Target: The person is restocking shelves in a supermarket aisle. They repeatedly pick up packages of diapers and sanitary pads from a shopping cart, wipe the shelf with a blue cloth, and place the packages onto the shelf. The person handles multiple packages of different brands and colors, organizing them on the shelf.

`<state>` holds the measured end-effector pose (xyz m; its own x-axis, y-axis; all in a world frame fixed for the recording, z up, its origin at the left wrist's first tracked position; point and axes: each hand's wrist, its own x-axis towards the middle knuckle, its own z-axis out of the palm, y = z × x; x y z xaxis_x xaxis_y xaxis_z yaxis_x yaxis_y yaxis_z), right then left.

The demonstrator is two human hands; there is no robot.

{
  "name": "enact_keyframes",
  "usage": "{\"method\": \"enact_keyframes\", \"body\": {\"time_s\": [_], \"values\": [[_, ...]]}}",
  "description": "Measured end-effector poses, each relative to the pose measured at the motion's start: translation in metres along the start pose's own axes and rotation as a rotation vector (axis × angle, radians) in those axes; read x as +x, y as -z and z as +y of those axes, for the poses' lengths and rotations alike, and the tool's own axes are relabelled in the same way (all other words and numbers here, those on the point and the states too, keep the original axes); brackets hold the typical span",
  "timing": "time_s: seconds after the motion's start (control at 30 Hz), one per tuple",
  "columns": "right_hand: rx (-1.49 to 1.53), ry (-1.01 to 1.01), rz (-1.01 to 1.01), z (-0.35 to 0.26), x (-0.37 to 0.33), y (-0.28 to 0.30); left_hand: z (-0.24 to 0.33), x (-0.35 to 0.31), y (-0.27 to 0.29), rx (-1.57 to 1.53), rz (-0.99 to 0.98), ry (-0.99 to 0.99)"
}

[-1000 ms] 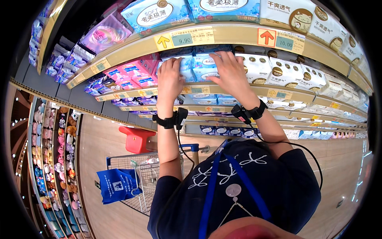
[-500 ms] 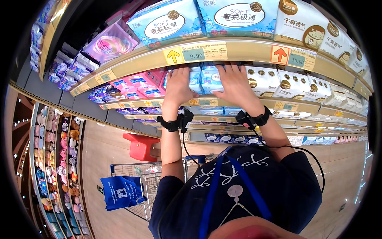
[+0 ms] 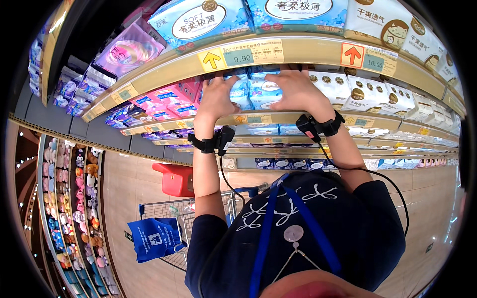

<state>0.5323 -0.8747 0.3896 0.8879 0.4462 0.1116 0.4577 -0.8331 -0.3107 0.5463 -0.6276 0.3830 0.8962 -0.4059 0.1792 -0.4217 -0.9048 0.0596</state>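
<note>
Light blue packs of pads [image 3: 252,92] stand side by side on the second shelf, under the top shelf's price rail. My left hand [image 3: 217,97] lies at their left side, fingers spread, thumb pointing toward the packs' front. My right hand [image 3: 297,90] is at their right side, fingers apart and bent, its index finger and thumb against the blue packs. Neither hand is closed round a pack. The tips of some fingers are hidden under the rail. Black wrist straps with small devices [image 3: 226,140] sit on both wrists.
Pink packs [image 3: 171,97] stand left of the blue ones, white packs [image 3: 330,89] right. Larger packs [image 3: 203,22] fill the top shelf above the gold price rail [image 3: 303,52]. Behind are a shopping cart [image 3: 164,208] with a blue bag [image 3: 154,238], a red stool [image 3: 176,180] and plush toys [image 3: 64,198].
My hands have moved slightly apart, and more of the blue packs shows between them. My right hand's fingers are more bent and have shifted up toward the rail.
</note>
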Motion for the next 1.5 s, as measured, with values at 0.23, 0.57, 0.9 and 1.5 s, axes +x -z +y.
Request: {"method": "enact_keyframes", "body": {"time_s": [0.23,0.57,0.9,1.5], "values": [[-0.013,0.015,-0.031,-0.002,0.001,0.002,-0.007,0.001,0.006,-0.043,-0.047,-0.045],[-0.133,0.154,0.263,-0.001,-0.002,-0.021,0.006,0.000,0.009,0.046,-0.033,-0.027],[-0.132,0.239,0.431,-0.005,-0.025,-0.021,0.026,-0.024,0.014,0.126,0.278,-0.097],[0.075,0.690,0.500,-0.063,-0.078,-0.025,0.089,-0.202,0.064,0.187,0.429,0.288]]}}
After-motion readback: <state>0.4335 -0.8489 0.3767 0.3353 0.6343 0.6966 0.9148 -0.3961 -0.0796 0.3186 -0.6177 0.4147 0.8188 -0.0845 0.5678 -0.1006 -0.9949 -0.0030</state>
